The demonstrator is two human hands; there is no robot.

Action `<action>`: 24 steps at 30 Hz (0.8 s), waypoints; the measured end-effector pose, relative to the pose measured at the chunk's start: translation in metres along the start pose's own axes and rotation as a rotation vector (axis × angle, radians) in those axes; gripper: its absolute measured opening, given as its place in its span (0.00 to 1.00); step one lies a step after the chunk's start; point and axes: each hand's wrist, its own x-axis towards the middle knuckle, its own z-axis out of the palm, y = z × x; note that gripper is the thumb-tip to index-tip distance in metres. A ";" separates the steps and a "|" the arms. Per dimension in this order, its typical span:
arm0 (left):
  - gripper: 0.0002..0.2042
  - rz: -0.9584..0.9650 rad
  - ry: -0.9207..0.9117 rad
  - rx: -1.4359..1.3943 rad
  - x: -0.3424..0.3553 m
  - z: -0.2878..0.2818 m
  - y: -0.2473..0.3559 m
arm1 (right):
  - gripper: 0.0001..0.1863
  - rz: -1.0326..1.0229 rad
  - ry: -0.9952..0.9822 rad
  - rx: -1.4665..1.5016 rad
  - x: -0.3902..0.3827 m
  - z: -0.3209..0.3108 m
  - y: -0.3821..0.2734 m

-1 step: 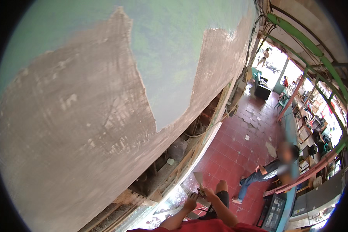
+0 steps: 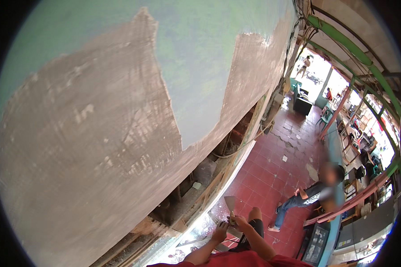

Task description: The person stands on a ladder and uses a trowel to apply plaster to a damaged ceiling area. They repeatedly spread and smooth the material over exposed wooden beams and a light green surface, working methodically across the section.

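Note:
My right hand [image 2: 237, 222] grips a putty knife [image 2: 230, 204] by its pale handle, with the broad flat blade pointing up. Just left of it, my left hand [image 2: 219, 232] has its fingers curled over something I cannot make out, near some grey metal pieces at my front. Above and left of both hands, a large wall [image 2: 84, 164] shows rough grey-brown bare areas with ragged edges around peeling-edged pale green paint [image 2: 191, 66].
An open gap with dusty timber [image 2: 198, 171] runs below the wall. A red tiled floor [image 2: 267, 160] stretches back to a black sofa [image 2: 302, 105]. A seated person [image 2: 292, 207] is at the right by a pink rail [image 2: 356, 200]. Green beams [image 2: 343, 38] cross overhead.

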 end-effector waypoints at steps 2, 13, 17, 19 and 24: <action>0.17 -0.026 0.018 -0.021 0.001 0.002 0.004 | 0.15 -0.159 -0.026 -0.457 0.029 -0.018 0.011; 0.21 0.011 -0.011 -0.075 0.008 -0.002 -0.005 | 0.18 -0.210 0.254 -1.134 0.038 0.031 -0.013; 0.23 -0.065 -0.055 -0.081 0.007 0.000 -0.004 | 0.18 -0.078 0.093 -1.211 0.035 0.050 -0.028; 0.23 -0.073 -0.022 -0.106 0.006 0.006 -0.009 | 0.17 -0.021 0.001 -1.250 0.031 0.054 -0.034; 0.21 -0.022 0.056 -0.125 0.008 0.017 -0.015 | 0.12 -0.016 -0.376 -1.273 0.049 0.040 -0.043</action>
